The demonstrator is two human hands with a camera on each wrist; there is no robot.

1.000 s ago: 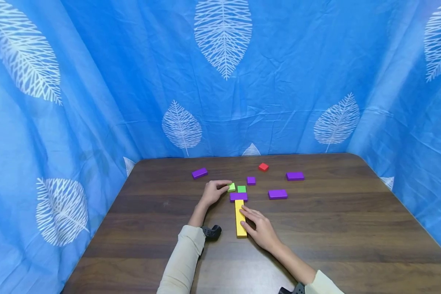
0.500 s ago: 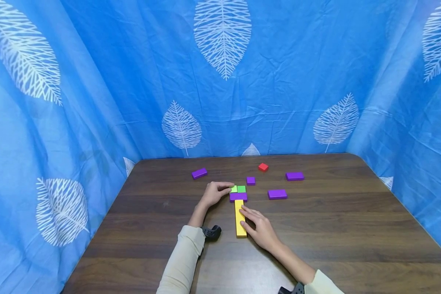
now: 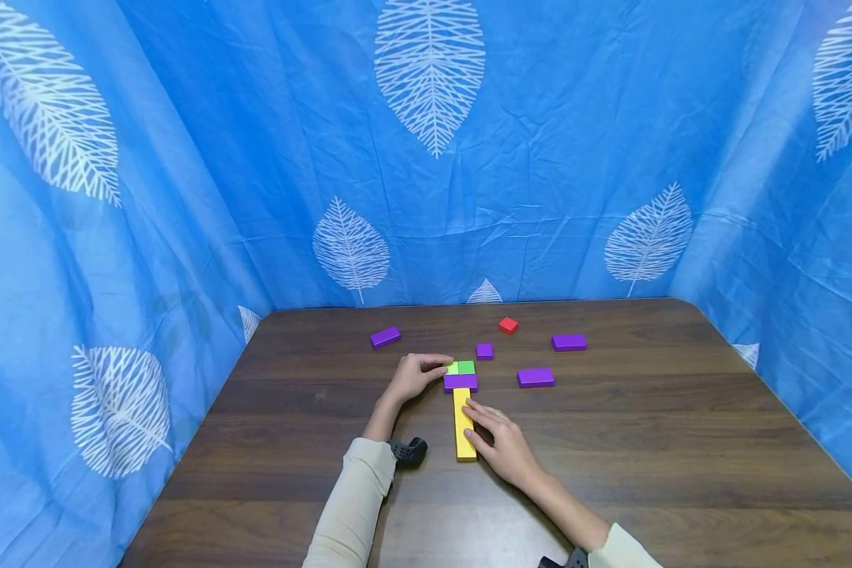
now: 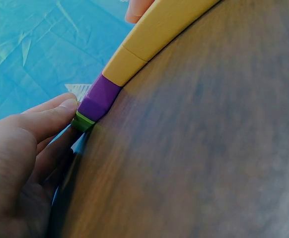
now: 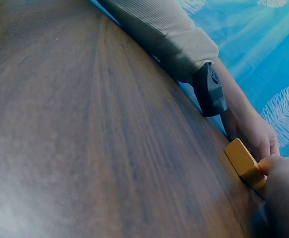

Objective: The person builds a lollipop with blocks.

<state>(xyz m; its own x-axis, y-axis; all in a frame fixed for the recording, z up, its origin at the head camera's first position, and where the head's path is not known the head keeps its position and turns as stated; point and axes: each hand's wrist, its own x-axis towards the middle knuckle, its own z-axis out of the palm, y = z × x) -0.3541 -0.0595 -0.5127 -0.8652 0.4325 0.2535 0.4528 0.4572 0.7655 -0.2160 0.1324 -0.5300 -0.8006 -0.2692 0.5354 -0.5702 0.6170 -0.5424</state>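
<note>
My left hand [image 3: 412, 375] pinches a small lime green block [image 3: 452, 368] between thumb and fingers. That block lies flush beside a green block [image 3: 466, 368], and both sit along the far side of a purple block [image 3: 461, 383]. From the purple block's near side runs a long yellow strip [image 3: 465, 430]; a seam in the left wrist view shows separate yellow blocks [image 4: 159, 29] end to end. My right hand [image 3: 507, 446] rests its extended fingers along the strip's right edge. In the right wrist view, the yellow end [image 5: 244, 158] shows by the right thumb.
Around the joined blocks lie a small purple block [image 3: 484, 351], a red block [image 3: 508, 325] and longer purple blocks at the left [image 3: 386, 338] and right [image 3: 536, 378], with another purple block [image 3: 569, 342] farther back. A blue leaf-print curtain [image 3: 525, 197] borders the wooden table [image 3: 646, 457].
My left hand has brought the lime green block slightly nearer and to the right, closing its gap to the green and purple blocks. The right hand stays on the yellow strip.
</note>
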